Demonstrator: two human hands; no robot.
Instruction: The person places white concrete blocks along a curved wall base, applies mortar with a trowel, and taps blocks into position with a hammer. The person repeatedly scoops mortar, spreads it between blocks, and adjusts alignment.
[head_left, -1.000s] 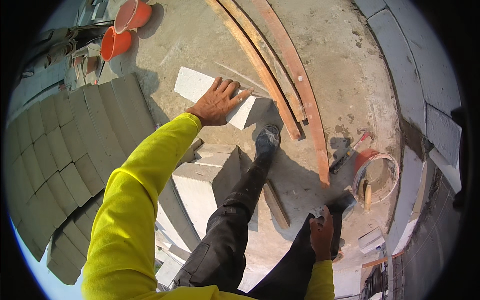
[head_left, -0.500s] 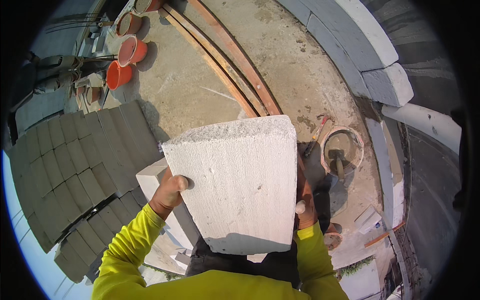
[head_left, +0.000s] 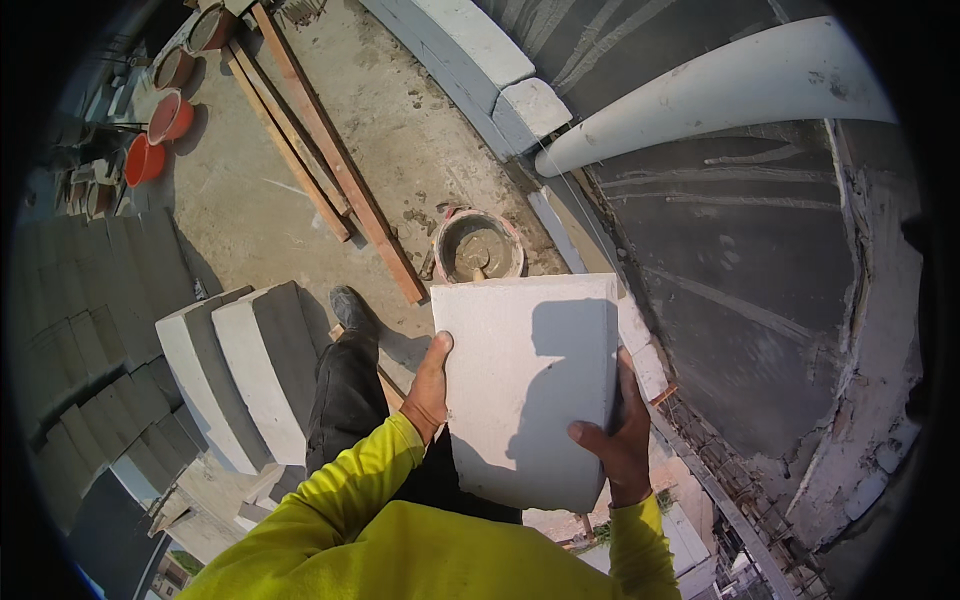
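Note:
A white aerated concrete block [head_left: 485, 375] is held up in front of me between both hands, its broad face toward me and my shadow falling across it. My left hand [head_left: 428, 388] grips its left edge, thumb along the side. On the opposite edge, my right hand [head_left: 618, 440] has its thumb on the face and its fingers around the side. Just beyond the block's far edge stands a round mortar tub [head_left: 520, 248]. A wooden-handled trowel [head_left: 479, 272] rests in it, partly hidden by the block.
Wooden planks [head_left: 335, 160] lie on the concrete floor. Two pale blocks [head_left: 262, 350] stand left of my leg, before a large grey block stack [head_left: 95, 290]. Orange buckets [head_left: 145, 160] line the far left. A low block wall [head_left: 465, 45] and a thick white pipe [head_left: 710, 90] are right.
My view and body have turned right, toward the low wall. The block has come along in both hands, now closer to the mortar tub. My right thumb now lies over the block's face.

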